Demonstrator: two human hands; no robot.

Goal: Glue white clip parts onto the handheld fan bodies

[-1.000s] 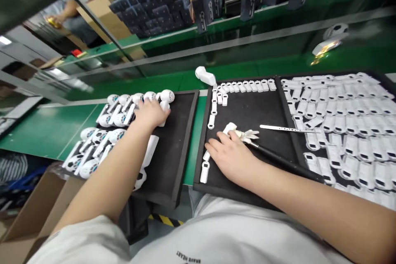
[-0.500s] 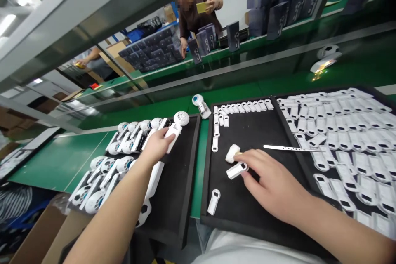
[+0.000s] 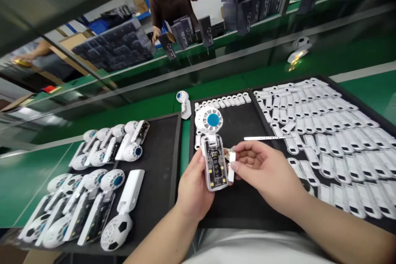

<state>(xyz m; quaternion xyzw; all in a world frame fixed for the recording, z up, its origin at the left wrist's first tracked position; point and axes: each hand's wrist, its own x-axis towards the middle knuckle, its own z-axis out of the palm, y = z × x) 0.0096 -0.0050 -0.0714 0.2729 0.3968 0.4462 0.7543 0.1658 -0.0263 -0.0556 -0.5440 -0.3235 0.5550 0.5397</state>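
Upright in my left hand (image 3: 193, 189) is a white handheld fan (image 3: 215, 165), its round head with a blue centre on top and a circuit board showing in its open handle. My right hand (image 3: 262, 171) pinches a small white cover (image 3: 231, 167) close against the right side of that handle. A yellowish-white bit (image 3: 228, 153), too small to make out, shows between the right fingers and the fan. Behind both hands lies a black foam tray (image 3: 238, 119) with a row of white covers along its far edge.
More fans lie in the left black tray (image 3: 161, 152). Many white covers (image 3: 334, 144) fill the right tray. White tweezers (image 3: 266, 137) lie between the trays' contents. One fan (image 3: 185, 105) rests on the green table. Across the bench, a person (image 3: 173, 0) holds something yellow near dark boxes.
My left hand has brought a fan from the left tray to in front of me, turned board side up. My right hand has lifted a white cover and moved beside it. The view has shifted.
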